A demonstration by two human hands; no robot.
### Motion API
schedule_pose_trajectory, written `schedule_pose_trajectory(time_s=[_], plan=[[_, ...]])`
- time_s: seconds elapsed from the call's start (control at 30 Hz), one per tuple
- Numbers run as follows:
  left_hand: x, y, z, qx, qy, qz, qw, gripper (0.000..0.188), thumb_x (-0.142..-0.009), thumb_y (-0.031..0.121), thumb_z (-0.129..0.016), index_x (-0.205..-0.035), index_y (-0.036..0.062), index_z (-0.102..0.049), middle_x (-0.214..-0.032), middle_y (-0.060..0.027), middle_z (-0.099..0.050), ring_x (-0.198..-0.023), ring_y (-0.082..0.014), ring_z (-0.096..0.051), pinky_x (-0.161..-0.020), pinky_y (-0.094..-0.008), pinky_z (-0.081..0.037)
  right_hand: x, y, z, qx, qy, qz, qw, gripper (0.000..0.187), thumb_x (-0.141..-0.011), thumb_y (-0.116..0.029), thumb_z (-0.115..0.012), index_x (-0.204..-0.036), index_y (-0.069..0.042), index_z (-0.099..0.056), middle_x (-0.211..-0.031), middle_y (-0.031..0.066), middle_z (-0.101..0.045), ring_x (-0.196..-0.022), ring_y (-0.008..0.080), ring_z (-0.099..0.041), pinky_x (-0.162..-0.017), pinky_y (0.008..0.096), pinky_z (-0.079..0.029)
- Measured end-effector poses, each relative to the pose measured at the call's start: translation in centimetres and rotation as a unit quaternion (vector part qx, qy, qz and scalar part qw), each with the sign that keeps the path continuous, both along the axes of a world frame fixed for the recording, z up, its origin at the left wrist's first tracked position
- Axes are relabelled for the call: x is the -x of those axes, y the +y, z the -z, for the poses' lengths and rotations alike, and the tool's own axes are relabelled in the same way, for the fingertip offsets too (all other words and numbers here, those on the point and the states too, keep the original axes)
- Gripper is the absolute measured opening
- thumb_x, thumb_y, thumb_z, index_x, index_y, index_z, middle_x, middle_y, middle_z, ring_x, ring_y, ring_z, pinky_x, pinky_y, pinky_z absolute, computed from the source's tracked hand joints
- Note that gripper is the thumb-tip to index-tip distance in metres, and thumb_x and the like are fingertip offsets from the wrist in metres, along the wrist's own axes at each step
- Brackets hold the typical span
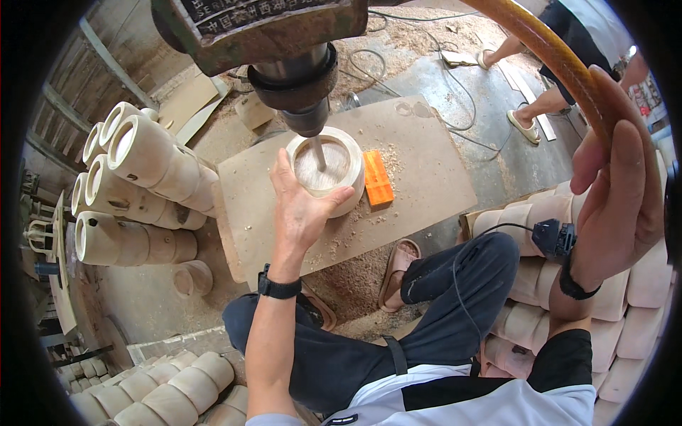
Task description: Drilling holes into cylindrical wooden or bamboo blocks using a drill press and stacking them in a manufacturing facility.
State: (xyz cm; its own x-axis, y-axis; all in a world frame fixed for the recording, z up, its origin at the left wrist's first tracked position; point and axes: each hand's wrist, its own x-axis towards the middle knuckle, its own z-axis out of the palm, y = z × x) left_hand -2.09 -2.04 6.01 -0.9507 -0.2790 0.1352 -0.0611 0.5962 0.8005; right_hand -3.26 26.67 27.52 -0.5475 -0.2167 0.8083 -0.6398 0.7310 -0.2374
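The wooden cup is standing between the counter's far and near edges, already hollowed; drilling seems unfinished, the bit pointing inside. The left hand is gripping it, fingers spread; the right hand is curling around the orange tube.

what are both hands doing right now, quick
Left hand: fingers spread around the round wooden cup, holding it.
Right hand: up against the orange tube; cannot tell whether closed around it.
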Motion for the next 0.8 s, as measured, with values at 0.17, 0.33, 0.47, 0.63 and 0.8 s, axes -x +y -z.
schedule_pose_trajectory(time_s=[0.17, 0.33, 0.47, 0.63, 0.8], plan=[[-0.3, -0.1, 0.1, -0.013, 0.000, -0.006, 1.000, 0.118, -0.064, 0.037, -0.089, -0.146, -0.0045, -0.015, -0.137, -0.0249, -0.033, -0.131, -0.0384, -0.038, -0.110, -0.0447, -0.036, -1.0, -2.3, 1.6, 0.057, -0.056, -0.042, 0.996, 0.038, -0.104, -0.025, -0.046, -0.129, 0.000, -0.061, -0.065, -0.0018, -0.054, -0.052, 0.0011, -0.041, -0.049, 0.0160, -0.029], [-0.4, -0.3, 0.0, -0.008, 0.003, -0.006, 1.000, 0.116, -0.065, 0.036, -0.089, -0.145, -0.0053, -0.016, -0.136, -0.0257, -0.034, -0.129, -0.0395, -0.039, -0.109, -0.0447, -0.037, -1.6, -3.3, 5.2, 0.086, -0.180, -0.062, 0.978, 0.039, -0.104, -0.022, -0.047, -0.133, 0.003, -0.056, -0.072, 0.0026, -0.057, -0.058, 0.0052, -0.050, -0.050, 0.0201, -0.039], [-0.1, 0.0, 0.1, -0.007, 0.030, 0.000, 1.000, 0.115, -0.065, 0.035, -0.089, -0.145, -0.0057, -0.018, -0.136, -0.0267, -0.035, -0.126, -0.0402, -0.041, -0.107, -0.0449, -0.038, -0.4, -3.5, 7.9, 0.096, -0.224, -0.111, 0.963, 0.041, -0.104, -0.019, -0.047, -0.136, 0.007, -0.050, -0.075, 0.0051, -0.057, -0.055, 0.0066, -0.052, -0.050, 0.0217, -0.043], [-0.3, 0.0, -0.3, -0.022, 0.001, -0.005, 1.000, 0.116, -0.066, 0.036, -0.089, -0.146, -0.0049, -0.016, -0.138, -0.0272, -0.033, -0.129, -0.0404, -0.040, -0.109, -0.0443, -0.037, 0.9, -3.9, 9.8, 0.093, -0.262, -0.122, 0.953, 0.039, -0.106, -0.020, -0.042, -0.134, 0.006, -0.049, -0.081, 0.0039, -0.057, -0.062, 0.0067, -0.054, -0.055, 0.0209, -0.046], [-0.2, -0.2, -0.1, -0.017, 0.001, 0.001, 1.000, 0.118, -0.066, 0.038, -0.089, -0.147, -0.0046, -0.014, -0.139, -0.0271, -0.031, -0.132, -0.0406, -0.038, -0.110, -0.0441, -0.037, 4.0, -4.7, 11.6, 0.111, -0.304, -0.145, 0.935, 0.025, -0.101, -0.013, -0.050, -0.118, 0.004, -0.056, -0.081, 0.0079, -0.063, -0.063, 0.0127, -0.064, -0.058, 0.0261, -0.049]])
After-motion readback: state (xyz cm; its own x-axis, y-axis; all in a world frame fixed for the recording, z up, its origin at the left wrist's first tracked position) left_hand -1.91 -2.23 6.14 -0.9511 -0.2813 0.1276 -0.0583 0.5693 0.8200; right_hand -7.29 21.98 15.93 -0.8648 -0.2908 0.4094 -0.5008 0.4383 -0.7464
